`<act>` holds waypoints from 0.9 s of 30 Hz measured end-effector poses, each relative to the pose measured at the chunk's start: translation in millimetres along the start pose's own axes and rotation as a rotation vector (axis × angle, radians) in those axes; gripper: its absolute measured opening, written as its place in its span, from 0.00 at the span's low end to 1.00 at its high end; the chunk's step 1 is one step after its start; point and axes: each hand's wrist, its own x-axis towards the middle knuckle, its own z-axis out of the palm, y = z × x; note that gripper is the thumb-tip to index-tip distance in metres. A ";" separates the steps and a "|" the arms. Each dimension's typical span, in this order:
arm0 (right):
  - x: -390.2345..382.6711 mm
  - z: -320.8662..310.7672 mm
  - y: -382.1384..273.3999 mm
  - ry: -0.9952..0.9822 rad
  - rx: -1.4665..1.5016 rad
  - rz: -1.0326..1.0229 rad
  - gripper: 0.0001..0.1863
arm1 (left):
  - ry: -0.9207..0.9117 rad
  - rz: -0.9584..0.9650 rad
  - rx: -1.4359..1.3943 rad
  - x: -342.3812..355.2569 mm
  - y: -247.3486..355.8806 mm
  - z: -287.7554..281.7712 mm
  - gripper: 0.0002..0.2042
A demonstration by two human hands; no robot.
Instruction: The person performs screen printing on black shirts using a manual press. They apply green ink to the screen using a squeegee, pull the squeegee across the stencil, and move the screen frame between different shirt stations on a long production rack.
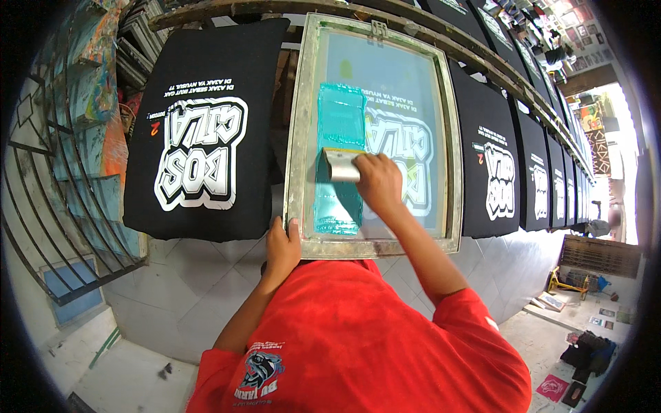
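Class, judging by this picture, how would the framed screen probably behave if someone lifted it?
The framed screen would probably stay stiff, since bars border it on all four sides. Its mesh, thin enough to look see-through, might be fragile if poked. The glossy turquoise ink lying on it could run or smear if tilted.

My right hand [380, 180] grips a metal-handled squeegee [342, 168] at its right end, squeegee over a teal ink strip [341, 118] on the left half of the mesh [392, 65]. My left hand [283, 246] holds the screen-printing frame [344, 248] by its lower left corner. Pale lettering [398, 165] shows in the mesh, right of the ink. Left: black T-shirt [200, 62], white-and-red print. Right: row of printed black T-shirts [482, 103]. Wearing red T-shirt [372, 337].
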 end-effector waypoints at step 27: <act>67.1 6.5 27.8 -0.051 0.039 -0.053 0.07 | 0.048 0.018 0.033 -3.2 4.0 -3.5 0.19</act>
